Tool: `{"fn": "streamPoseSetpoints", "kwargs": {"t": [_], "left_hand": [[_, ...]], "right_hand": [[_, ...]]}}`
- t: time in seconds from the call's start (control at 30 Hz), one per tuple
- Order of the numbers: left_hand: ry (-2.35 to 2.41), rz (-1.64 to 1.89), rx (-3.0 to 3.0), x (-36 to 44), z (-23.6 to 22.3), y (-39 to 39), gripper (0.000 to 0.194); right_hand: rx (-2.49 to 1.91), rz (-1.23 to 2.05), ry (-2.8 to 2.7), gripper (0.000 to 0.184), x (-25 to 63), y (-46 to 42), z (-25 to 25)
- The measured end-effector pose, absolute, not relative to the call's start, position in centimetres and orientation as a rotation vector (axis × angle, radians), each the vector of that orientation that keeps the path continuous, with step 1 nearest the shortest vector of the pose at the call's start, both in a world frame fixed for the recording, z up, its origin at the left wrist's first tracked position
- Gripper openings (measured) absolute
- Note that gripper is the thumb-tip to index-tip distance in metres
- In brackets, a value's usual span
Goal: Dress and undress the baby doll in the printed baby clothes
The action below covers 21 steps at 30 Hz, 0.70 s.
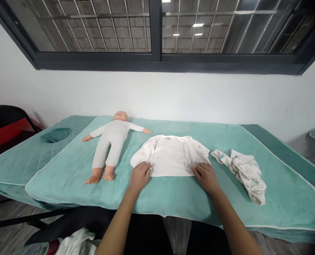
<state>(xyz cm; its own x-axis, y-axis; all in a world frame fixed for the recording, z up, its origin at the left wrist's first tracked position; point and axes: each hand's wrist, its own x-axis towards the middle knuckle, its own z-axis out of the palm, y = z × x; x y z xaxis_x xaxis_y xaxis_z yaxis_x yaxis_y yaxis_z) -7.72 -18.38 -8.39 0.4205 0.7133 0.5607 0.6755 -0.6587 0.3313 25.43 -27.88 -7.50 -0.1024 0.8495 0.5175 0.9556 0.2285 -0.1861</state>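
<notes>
A white baby shirt [170, 159] lies spread out with its front laid open, the collar toward the wall and small prints on the right sleeve. My left hand [140, 174] is closed at its lower left side, fingers bent onto the cloth. At the lower right side, my right hand [205, 175] has its fingers curled on the fabric, closed on it too. To the left a baby doll [112, 136] in a pale grey suit rests on its back, arms spread and feet bare. A crumpled printed baby garment [246, 171] sits apart on the right.
A green cover [67, 177] is spread over the padded bed, which has a face hole [55, 135] at the left end. Behind it are a white wall and a dark window frame [157, 63]. Cloths [77, 242] lie on a black chair below the front edge.
</notes>
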Motion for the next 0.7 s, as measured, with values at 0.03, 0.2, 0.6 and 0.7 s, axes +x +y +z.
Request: {"fn": "streamPoseSetpoints", "kwargs": {"t": [0.03,0.2,0.6,0.7], "left_hand": [[1.282,1.068,2.588,-7.7,-8.5,-18.4,0.023],[1.247,1.124,2.409,-7.7,-8.2,-18.7,0.026],[1.807,1.439,1.53,-24.1,0.5,-10.8,0.038],[1.584,1.357,1.257,-26.8,-1.1,-7.2,0.043]], "right_hand": [[-1.664,-0.257,-1.982,0.037,25.4,-27.9,-7.5],[-1.647,-0.233,-1.951,0.037,25.6,-28.3,-7.7],[-1.2,0.995,-1.543,0.031,12.1,-16.8,1.1],[-1.119,1.173,-1.494,0.04,7.1,-8.2,2.7]]}}
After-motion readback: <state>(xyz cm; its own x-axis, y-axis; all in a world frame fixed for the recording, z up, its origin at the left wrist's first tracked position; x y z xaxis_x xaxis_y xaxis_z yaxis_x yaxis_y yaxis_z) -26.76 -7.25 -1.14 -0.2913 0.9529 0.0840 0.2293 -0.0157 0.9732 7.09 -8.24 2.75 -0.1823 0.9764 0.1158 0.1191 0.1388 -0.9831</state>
